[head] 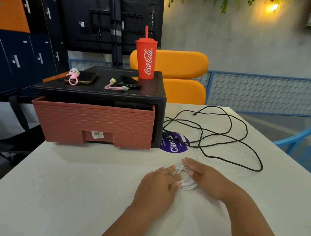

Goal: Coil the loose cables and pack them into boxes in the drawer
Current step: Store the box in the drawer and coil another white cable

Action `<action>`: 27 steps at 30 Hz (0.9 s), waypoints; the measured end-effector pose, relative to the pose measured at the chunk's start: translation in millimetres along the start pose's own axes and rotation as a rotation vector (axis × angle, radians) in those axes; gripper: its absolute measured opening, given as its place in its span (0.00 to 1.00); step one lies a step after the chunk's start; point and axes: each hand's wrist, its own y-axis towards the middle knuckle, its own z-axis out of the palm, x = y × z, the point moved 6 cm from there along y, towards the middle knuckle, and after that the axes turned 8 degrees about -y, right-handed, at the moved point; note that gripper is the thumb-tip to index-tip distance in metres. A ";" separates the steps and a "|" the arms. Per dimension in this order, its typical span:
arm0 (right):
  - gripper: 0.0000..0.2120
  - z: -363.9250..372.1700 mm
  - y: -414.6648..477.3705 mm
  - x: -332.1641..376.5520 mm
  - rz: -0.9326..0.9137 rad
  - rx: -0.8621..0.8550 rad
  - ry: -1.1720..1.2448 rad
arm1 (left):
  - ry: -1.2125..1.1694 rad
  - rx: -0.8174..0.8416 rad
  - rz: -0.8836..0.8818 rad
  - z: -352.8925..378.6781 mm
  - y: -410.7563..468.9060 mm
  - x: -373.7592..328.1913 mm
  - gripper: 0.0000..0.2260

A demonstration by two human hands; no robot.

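Note:
A white cable [186, 185] lies wound into a small coil on the white table [69, 185], in front of me. My left hand [159, 184] holds the coil's left side, its thumb at the inner edge. My right hand [203, 176] covers the coil's far right side, with the thumb against the strands. A long black cable [224, 136] sprawls loose on the table, to the right of the drawer unit. The brick-red drawer [94, 123] sits in a black cabinet [160, 107], pulled out slightly. Its inside is hidden.
On the cabinet top stand a red Coca-Cola cup [146, 60] and two phones [83, 77] with pink straps. A purple round sticker [175, 145] lies by the cabinet's right corner. An orange chair [182, 77] stands behind, a blue chair [306, 142] at the right.

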 end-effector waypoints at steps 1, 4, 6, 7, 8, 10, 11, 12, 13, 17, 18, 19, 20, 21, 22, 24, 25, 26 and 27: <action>0.20 0.7 -0.6 -0.5 0.007 0.021 -0.008 | -0.019 -0.003 -0.015 0.3 1.3 1.2 0.16; 0.21 1.4 -1.9 -1.5 0.042 0.066 -0.037 | -0.076 -0.004 -0.062 2.5 3.7 5.7 0.15; 0.22 1.7 -2.1 -1.8 0.060 0.075 -0.053 | -0.113 -0.011 -0.088 3.3 4.3 8.0 0.14; 0.22 1.9 -2.5 -1.5 0.064 0.078 -0.059 | -0.124 -0.016 -0.102 3.9 4.8 8.6 0.14; 0.22 1.7 -3.2 -1.3 0.065 0.078 -0.067 | -0.131 -0.020 -0.115 4.7 5.6 8.8 0.14; 0.22 1.1 -3.6 0.7 0.059 0.075 -0.104 | -0.136 -0.032 -0.140 6.1 7.6 7.7 0.13; 0.23 0.9 -3.5 3.0 0.052 0.071 -0.134 | -0.144 -0.042 -0.152 6.4 8.5 6.6 0.13; 0.24 1.1 -2.6 5.3 0.046 0.063 -0.170 | -0.156 -0.053 -0.162 6.4 9.3 5.6 0.12; 0.25 1.0 -1.9 6.9 0.041 0.052 -0.206 | -0.167 -0.061 -0.169 7.1 9.9 4.6 0.12; 0.24 0.2 0.5 3.8 0.033 0.013 -0.236 | -0.185 -0.076 -0.168 8.0 8.8 2.5 0.11; 0.23 -0.1 0.5 1.7 0.030 0.007 -0.201 | -0.180 -0.080 -0.156 7.3 7.9 2.3 0.11; 0.21 -1.2 0.6 0.1 0.025 -0.006 -0.155 | -0.171 -0.082 -0.138 6.9 7.5 2.2 0.11; 0.20 -2.5 0.7 -1.6 0.022 -0.022 -0.105 | -0.160 -0.081 -0.117 7.0 7.1 2.1 0.11; 0.20 -4.3 1.0 -2.8 0.022 -0.043 -0.051 | -0.152 -0.080 -0.095 7.4 6.9 2.0 0.12; 0.19 -5.9 1.4 -3.7 0.029 -0.064 0.003 | -0.149 -0.080 -0.074 7.7 6.6 1.5 0.12; 0.18 -7.9 2.4 -4.1 0.036 -0.100 0.091 | -0.159 -0.081 -0.048 8.1 5.9 0.9 0.12; 0.17 -8.4 2.7 -3.9 0.038 -0.114 0.119 | -0.163 -0.081 -0.039 8.4 5.9 0.7 0.12; 0.16 -9.1 2.6 -3.9 0.041 -0.126 0.140 | -0.165 -0.080 -0.029 9.1 6.1 0.5 0.12; 0.16 -10.0 2.3 -4.0 0.044 -0.140 0.156 | -0.169 -0.080 -0.020 9.6 6.4 0.8 0.13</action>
